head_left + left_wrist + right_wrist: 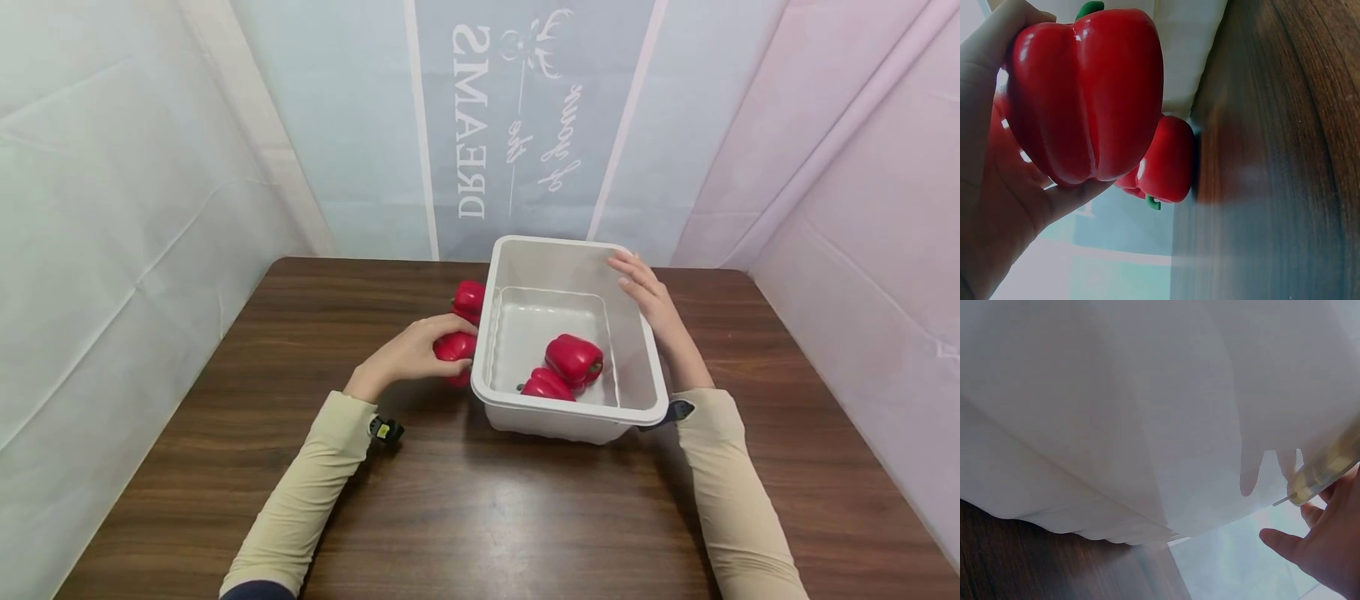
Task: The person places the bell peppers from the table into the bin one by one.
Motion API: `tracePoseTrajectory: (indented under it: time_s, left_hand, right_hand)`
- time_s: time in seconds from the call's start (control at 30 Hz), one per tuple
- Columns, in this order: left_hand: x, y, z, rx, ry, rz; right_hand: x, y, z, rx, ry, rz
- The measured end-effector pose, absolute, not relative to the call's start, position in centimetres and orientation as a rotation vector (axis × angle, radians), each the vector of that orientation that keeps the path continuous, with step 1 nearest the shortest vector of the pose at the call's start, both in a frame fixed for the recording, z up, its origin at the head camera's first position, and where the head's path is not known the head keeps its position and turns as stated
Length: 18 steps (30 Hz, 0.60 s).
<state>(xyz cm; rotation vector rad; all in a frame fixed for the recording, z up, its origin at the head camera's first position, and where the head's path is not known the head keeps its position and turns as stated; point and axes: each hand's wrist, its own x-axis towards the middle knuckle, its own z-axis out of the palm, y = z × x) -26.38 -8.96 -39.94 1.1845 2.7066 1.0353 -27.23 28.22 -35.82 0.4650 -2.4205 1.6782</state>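
Note:
My left hand (405,352) grips a red bell pepper (454,347) just left of a white plastic bin (570,409). In the left wrist view that pepper (1085,94) appears raised off the table, thumb and fingers round it. Behind it, beside the bin's left wall, lies another red bell pepper (468,297) with a green stem. Two more red bell peppers, one nearer the middle (573,358) and one at the front (547,386), lie inside the bin. At the bin's right rim my right hand (647,292) rests with its fingers extended over the edge.
The bin stands on a dark brown wooden table (495,533), toward its far edge. Behind the table hangs a pale blue printed curtain (517,125). White cloth walls (112,208) enclose both sides.

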Motion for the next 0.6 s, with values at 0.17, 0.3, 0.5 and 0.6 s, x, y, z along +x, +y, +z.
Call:
tracePoseTrajectory:
  time_s: [0.17, 0.3, 0.5, 0.6]
  left_hand:
    - [-26.5, -8.9, -39.9, 1.214, 2.712, 1.031]
    - [-26.4, -8.8, -39.7, 1.226, 2.714, 1.030]
    - [-26.4, -8.6, -39.6, 1.222, 2.715, 1.035]
    - [-26.4, -8.5, -39.6, 1.238, 2.722, 1.038]
  right_hand:
    - [-27.3, 28.2, -35.7, 0.468, -2.418, 1.689]
    - [-27.2, 28.2, -35.7, 0.461, -2.421, 1.686]
    - [-27.5, 28.6, -36.3, 0.474, -2.419, 1.681]
    - [-28.3, 29.2, -37.1, 0.480, -2.412, 1.685]
